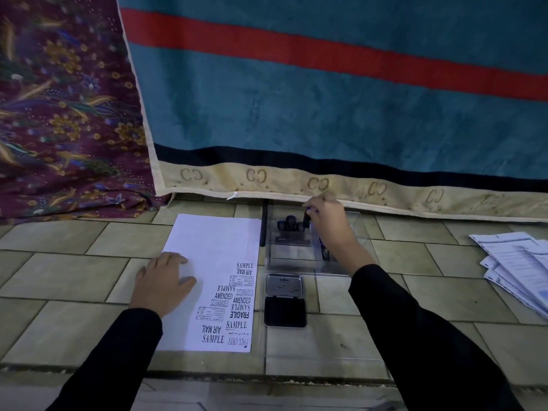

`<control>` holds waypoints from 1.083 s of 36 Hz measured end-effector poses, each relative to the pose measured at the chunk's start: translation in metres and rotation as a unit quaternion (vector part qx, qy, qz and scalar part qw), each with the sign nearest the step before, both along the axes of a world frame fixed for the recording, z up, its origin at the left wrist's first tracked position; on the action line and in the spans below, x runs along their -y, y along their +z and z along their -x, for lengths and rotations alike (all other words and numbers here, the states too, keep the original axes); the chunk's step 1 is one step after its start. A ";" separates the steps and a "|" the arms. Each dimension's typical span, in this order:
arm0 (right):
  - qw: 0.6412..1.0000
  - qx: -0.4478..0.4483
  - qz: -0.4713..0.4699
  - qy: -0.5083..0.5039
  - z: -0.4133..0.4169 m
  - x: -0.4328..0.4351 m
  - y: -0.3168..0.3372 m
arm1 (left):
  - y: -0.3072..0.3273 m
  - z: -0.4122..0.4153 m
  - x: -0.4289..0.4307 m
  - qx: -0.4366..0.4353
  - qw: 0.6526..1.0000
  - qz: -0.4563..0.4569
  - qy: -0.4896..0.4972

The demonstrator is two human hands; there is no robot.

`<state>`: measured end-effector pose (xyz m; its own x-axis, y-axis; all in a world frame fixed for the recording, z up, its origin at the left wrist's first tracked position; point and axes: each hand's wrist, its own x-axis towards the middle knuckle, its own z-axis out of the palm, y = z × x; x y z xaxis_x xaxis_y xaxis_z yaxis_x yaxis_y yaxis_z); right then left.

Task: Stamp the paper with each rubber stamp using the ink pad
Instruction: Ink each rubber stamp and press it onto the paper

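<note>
A white sheet of paper [213,250] lies on the tiled floor, with several black stamp prints down its right side. My left hand [166,281] rests flat on the paper's left part. To the right, an open ink pad [284,311] lies with its black pad toward me and its metal lid behind. Behind it stands a clear plastic box [278,256] holding several dark rubber stamps [289,225]. My right hand [329,223] reaches into the box and grips the handle of one dark stamp [306,217] at the back; the hand hides most of it.
A teal blanket [326,99] with a red stripe hangs behind the box. A patterned maroon cloth [65,114] lies at the left. A pile of printed papers [516,262] lies at the right edge. A black pen [262,226] lies between paper and box.
</note>
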<state>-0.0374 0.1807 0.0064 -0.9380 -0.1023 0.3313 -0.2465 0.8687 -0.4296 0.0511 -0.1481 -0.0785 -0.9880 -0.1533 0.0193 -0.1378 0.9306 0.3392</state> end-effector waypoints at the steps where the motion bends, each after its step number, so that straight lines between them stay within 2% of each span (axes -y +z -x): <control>1: 1.000 -0.013 0.027 -0.008 -0.007 -0.001 0.002 | 0.001 0.002 0.001 0.000 1.000 -0.003 0.002; 4: 0.997 -0.011 0.080 -0.005 -0.034 0.002 0.007 | 0.003 0.004 0.001 -0.007 1.000 -0.006 0.009; 10: 0.989 0.050 0.129 0.050 -0.083 0.015 0.004 | 0.001 -0.001 -0.005 -0.043 0.999 0.004 0.010; 15: 0.986 0.078 0.129 0.072 -0.112 0.019 -0.011 | 0.001 -0.009 -0.027 -0.120 0.990 -0.024 -0.070; 19: 0.987 0.083 0.110 0.080 -0.125 0.021 -0.023 | -0.001 -0.023 -0.057 -0.101 0.974 -0.066 -0.191; 23: 0.988 0.089 0.104 0.064 -0.131 0.023 -0.027 | -0.005 -0.035 -0.085 -0.068 0.963 -0.055 -0.256; 39: 0.991 0.075 0.044 0.099 -0.144 0.028 -0.023 | -0.016 -0.037 -0.101 -0.044 0.963 -0.035 -0.264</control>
<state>0.1070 0.1529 -0.0165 -0.9418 -0.2656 0.2061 -0.3359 0.7678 -0.5455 0.0881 -0.0469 -0.0948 -0.9239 0.3650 0.1151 0.3799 0.8379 0.3920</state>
